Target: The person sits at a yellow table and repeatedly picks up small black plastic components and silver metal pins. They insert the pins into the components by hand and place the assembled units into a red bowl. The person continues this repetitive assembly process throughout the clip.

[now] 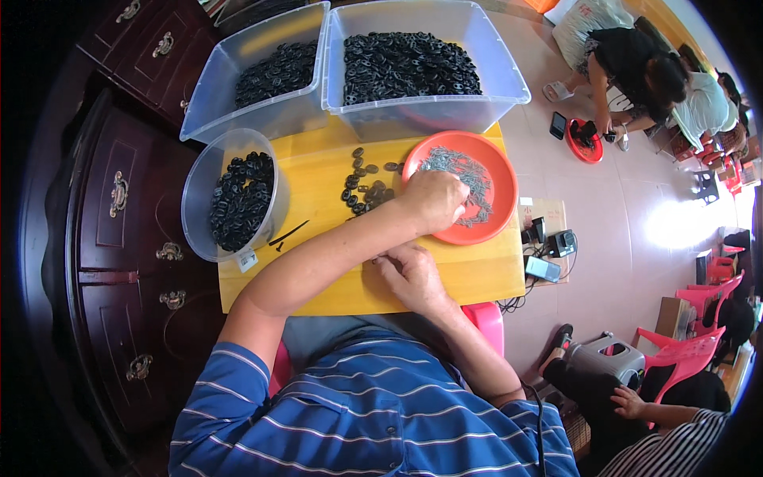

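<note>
My left hand reaches across the yellow wooden board to the near-left rim of an orange plate. Its fingers are curled down into the heap of small grey metal pieces on that plate. My right hand rests on the board just below it, fingers bent toward a tiny dark part at its fingertips; whether it grips the part is hidden. Loose black rings lie scattered on the board left of the plate.
A round clear tub of black rings stands on the board's left edge. Two large clear bins of black rings sit behind. A thin black stick lies near the tub. Dark wooden drawers stand left; people sit on the floor right.
</note>
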The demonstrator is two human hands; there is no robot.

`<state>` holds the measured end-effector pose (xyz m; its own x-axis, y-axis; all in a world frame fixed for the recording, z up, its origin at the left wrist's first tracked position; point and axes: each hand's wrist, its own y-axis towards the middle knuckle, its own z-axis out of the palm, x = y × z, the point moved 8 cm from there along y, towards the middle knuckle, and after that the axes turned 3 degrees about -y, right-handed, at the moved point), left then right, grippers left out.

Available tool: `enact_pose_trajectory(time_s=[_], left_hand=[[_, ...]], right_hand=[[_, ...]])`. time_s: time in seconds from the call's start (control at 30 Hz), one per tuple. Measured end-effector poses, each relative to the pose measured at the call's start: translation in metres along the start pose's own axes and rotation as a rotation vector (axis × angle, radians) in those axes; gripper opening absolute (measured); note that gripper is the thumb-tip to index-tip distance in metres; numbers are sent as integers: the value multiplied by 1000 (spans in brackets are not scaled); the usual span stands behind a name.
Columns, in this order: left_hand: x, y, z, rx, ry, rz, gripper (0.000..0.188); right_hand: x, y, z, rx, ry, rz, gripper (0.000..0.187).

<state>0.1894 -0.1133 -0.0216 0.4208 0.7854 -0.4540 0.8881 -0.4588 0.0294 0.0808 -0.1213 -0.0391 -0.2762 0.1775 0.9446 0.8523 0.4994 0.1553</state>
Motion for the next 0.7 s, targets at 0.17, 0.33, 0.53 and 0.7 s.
enact_pose_trajectory(time_s=[0.17, 0.33, 0.53, 0.7], left_hand=[[0, 3, -1, -45, -14, -39, 16], [-4, 9, 5, -86, 96, 10, 14], [-11, 13, 16, -53, 162, 85, 12], [-6, 6, 8, -99, 141, 112, 12]], right_hand=[[-3, -2, 0, -4, 14, 53, 15], [-7, -2, 1, 12, -5, 65, 15], [-3, -1, 0, 17, -1, 76, 14], [8, 2, -3, 22, -17, -16, 18]])
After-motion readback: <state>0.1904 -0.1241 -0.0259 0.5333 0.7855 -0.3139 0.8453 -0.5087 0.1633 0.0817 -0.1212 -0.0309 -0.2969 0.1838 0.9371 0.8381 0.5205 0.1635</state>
